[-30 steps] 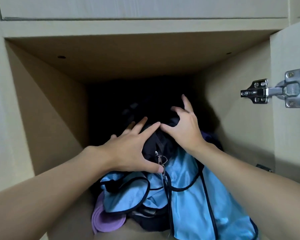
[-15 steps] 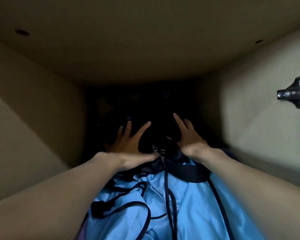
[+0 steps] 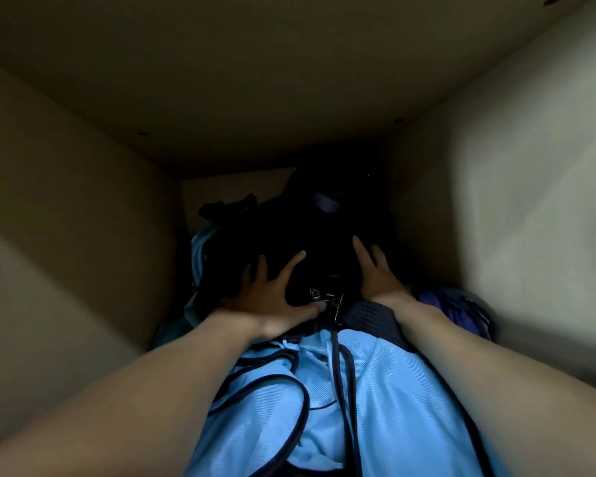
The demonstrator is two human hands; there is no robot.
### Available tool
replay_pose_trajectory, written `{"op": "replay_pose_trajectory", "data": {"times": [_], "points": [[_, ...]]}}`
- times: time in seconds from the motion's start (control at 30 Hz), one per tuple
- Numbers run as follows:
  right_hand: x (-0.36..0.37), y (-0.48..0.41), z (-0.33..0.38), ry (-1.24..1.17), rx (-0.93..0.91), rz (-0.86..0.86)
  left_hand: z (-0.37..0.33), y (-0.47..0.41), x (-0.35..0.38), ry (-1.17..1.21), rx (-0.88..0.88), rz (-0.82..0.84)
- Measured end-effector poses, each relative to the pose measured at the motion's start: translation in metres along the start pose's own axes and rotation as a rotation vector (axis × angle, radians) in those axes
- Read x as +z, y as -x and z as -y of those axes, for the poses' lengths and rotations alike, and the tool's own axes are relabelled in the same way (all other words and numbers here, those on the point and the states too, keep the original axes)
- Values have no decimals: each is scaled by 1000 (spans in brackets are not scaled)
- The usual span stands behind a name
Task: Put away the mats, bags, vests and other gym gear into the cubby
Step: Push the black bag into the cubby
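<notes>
Grip wide: left hand (image 3: pixel 272 297), right hand (image 3: pixel 377 280) flat on black bag (image 3: pixel 289 232); patch (image 3: pixel 325 203) perhaps logo, unreadable.

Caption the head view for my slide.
Left hand and right hand, fingers spread, press a black bag into the cubby behind light blue vests.

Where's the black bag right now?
Head view: the black bag sits deep in the cubby, centre, pressed by the left hand and right hand, just behind the blue vests.

A black bag (image 3: pixel 289 235) blocks the back of the cubby (image 3: pixel 83 218) and blue vests (image 3: pixel 375 390) cover its floor. Free room lies above them, widest at back left.
</notes>
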State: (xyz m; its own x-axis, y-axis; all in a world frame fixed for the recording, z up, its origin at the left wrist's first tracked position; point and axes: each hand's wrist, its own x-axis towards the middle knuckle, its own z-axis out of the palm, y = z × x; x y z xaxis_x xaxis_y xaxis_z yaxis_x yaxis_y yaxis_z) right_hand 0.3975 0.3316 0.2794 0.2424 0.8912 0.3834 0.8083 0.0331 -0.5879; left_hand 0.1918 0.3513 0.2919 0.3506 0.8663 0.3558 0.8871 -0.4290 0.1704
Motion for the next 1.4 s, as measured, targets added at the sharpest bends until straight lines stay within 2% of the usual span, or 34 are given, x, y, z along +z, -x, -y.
{"op": "replay_pose_trajectory", "data": {"times": [0.17,0.23,0.4,0.6,0.8,1.0,1.17,1.4], "points": [[-17,30,10,-407,-81,-78,-2,13,-3,24,-8,29],[-28,45,18,-472,-107,-66,-2,19,-8,56,0,35],[-38,69,30,-312,-118,-9,1,30,-15,126,12,46],[-11,49,18,-339,-108,-22,14,21,-9,180,70,61],[2,32,15,-196,-18,-21,2,22,-1,97,-30,130],[-17,56,20,-252,-20,9,0,31,-1,72,-59,132],[-34,80,34,-241,2,-102,-5,44,-14,184,-46,50],[-54,119,53,-75,-12,-174,-23,83,-42,240,-34,-17]]}}
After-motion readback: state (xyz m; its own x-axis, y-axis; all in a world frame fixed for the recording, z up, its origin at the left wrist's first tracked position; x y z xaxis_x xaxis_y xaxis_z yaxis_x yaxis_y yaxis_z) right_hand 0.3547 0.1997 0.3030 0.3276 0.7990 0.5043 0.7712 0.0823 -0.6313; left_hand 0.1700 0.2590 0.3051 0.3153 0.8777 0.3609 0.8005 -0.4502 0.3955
